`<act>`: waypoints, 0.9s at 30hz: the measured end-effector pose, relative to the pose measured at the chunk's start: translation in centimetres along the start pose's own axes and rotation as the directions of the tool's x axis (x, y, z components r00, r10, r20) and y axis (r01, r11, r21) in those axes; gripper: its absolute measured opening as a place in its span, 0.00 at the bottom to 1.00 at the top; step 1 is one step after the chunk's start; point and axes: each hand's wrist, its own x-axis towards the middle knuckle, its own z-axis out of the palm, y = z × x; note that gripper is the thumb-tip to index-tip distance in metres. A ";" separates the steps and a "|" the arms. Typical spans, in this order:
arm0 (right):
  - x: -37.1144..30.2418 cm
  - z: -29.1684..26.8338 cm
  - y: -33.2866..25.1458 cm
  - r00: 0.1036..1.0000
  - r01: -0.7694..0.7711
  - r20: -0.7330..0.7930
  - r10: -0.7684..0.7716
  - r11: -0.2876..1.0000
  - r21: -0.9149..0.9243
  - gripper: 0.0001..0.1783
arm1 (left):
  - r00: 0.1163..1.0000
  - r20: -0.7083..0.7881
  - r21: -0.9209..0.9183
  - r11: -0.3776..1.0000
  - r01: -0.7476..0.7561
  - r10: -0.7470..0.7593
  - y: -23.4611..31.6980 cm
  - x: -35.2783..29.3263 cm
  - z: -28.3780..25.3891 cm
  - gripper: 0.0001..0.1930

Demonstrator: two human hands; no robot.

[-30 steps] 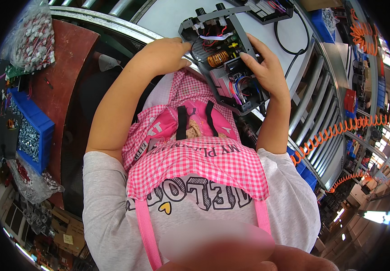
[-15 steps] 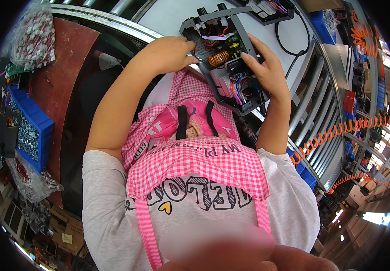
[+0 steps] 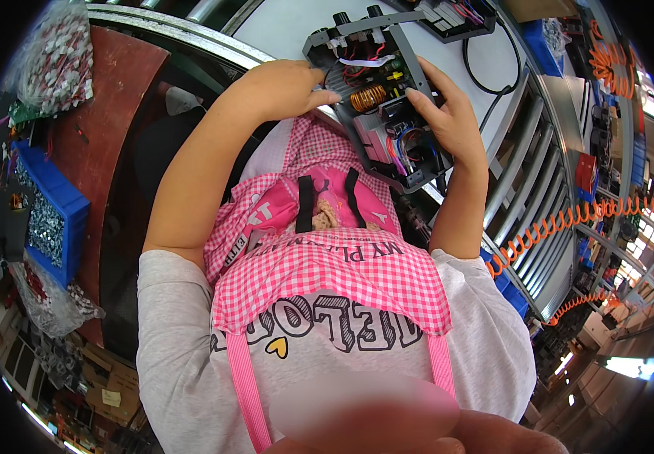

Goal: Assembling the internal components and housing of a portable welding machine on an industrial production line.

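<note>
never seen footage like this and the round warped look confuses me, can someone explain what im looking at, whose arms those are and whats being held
There is no machine here. The picture comes from a wide fisheye camera worn on a person's head and looking down, so straight edges bend near the rim. The two bare forearms rising from the lower edge are the wearer's own, above a grey shirt and a pink checked apron.

Both hands hold an open grey electronics unit at the edge of a white worktable. Inside it you can see a copper coil and coloured wires. The left hand grips its left side, and the right hand holds its right side.

A black cable lies on the table. A blue bin of small metal parts sits at the far left, and orange coiled hoses hang at the right.
</note>
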 end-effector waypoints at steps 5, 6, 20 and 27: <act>0.1 0.0 0.1 1.000 0.013 0.000 -0.013 1.000 -0.012 0.33 | 1.000 -0.009 0.011 1.000 -0.018 0.018 -0.6 0.3 0.8 0.23; 0.1 0.0 0.1 1.000 0.008 0.001 -0.008 1.000 -0.007 0.33 | 1.000 -0.008 0.009 1.000 -0.028 0.028 -0.6 0.3 0.9 0.22; 0.1 -0.1 0.1 1.000 0.001 0.006 -0.001 1.000 0.023 0.33 | 0.998 -0.037 0.040 0.998 -0.052 0.054 -0.6 0.5 0.7 0.18; 0.1 -0.1 -0.5 1.000 -0.027 0.012 0.026 0.999 0.032 0.33 | 0.997 -0.068 0.026 0.999 -0.044 0.046 -1.0 0.5 0.7 0.17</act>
